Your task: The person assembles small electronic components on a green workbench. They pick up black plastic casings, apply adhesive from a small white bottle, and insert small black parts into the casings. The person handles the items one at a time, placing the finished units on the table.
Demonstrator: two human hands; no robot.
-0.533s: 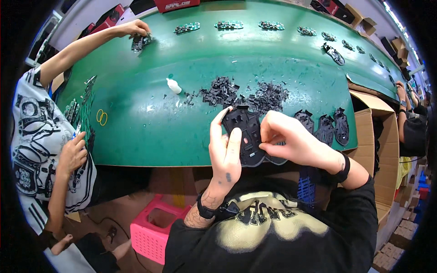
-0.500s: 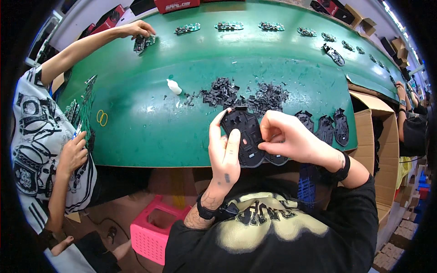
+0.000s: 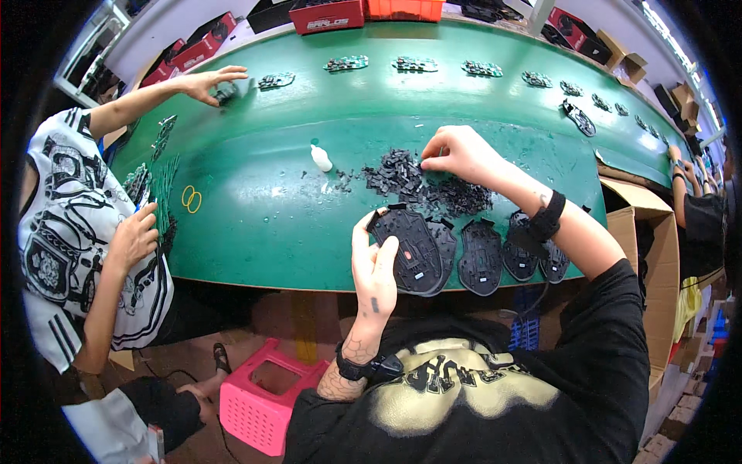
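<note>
My left hand (image 3: pixel 374 267) grips a black mouse base shell (image 3: pixel 411 259) by its left side, tilted above the table's near edge. Fingers pinched together, my right hand (image 3: pixel 461 150) is over a pile of small black plastic pieces (image 3: pixel 393 175); whatever is between the fingertips is too small to make out. A second pile of black pieces (image 3: pixel 468 199) lies beneath my right wrist. Partly behind the held shell is another shell (image 3: pixel 445 243). More black shells (image 3: pixel 480 263) stand in a row to the right, some partly covered by my right forearm.
Left of the piles stands a white squeeze bottle (image 3: pixel 321 159); yellow rubber bands (image 3: pixel 191 199) lie further left. Green circuit boards (image 3: pixel 416 64) line the far strip, where a co-worker's hand (image 3: pixel 207 83) reaches. An open cardboard box (image 3: pixel 653 271) is at right, a pink stool (image 3: pixel 259 402) below.
My right hand has left the held shell and moved up to the pile of black pieces. My left hand keeps the shell. The co-worker's far hand has released a circuit board.
</note>
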